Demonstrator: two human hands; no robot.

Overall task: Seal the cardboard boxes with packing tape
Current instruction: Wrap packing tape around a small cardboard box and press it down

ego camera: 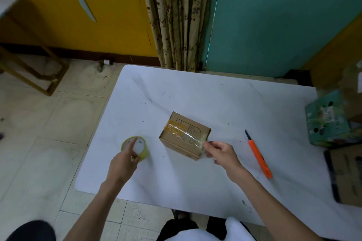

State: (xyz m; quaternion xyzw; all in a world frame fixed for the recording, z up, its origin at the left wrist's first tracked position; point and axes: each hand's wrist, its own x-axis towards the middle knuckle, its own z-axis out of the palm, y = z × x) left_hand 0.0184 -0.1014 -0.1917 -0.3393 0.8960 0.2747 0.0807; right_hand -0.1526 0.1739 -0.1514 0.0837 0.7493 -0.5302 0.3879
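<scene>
Pinching tape strip (185,133) on box (176,144), right hand (222,152); left hand (122,164) holds roll (144,152)

On the worktop (195,92) the cardboard box (176,143) sits in the middle, a tape strip (182,133) across its top. The tape roll (144,151) stands left of it, gripped by my left hand (122,164); the cutter (258,154) lies to its right. My right hand (221,152) pinches the strip at the box's near corner.

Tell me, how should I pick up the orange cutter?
Pinch the cutter by its long orange handle, coming down from above across its narrow sides. It lies flat on the table, and its dark blade end points away from you, so stay at the near end.
</scene>
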